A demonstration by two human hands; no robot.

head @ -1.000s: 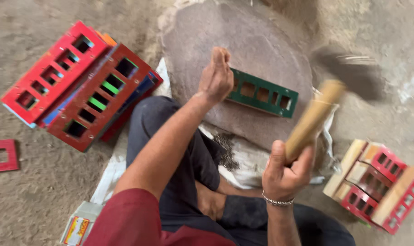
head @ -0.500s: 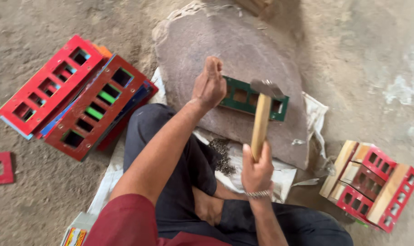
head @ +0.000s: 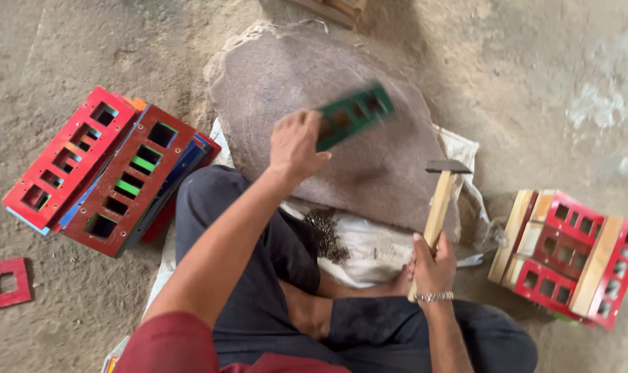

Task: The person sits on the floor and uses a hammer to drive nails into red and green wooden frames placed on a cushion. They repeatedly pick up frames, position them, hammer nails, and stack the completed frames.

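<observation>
My left hand (head: 294,146) grips a green painted panel with several rectangular cut-outs (head: 355,114), lifted off the flat brown stone slab (head: 293,69) and blurred with motion. My right hand (head: 431,266) holds a hammer with a wooden handle (head: 439,204) upright, its metal head up, near the slab's right edge. A small pile of dark nails (head: 327,235) lies on white cloth (head: 376,252) in front of my crossed legs.
A stack of red and dark red cut-out panels (head: 103,173) lies on the floor to the left, and one small red piece (head: 6,283) at the far left. Assembled red and bare-wood frames (head: 569,255) stand at the right. The floor is dusty concrete.
The hammer has come off the panel and now stands upright at the right. My left hand has picked the green panel up off the slab and swings it.
</observation>
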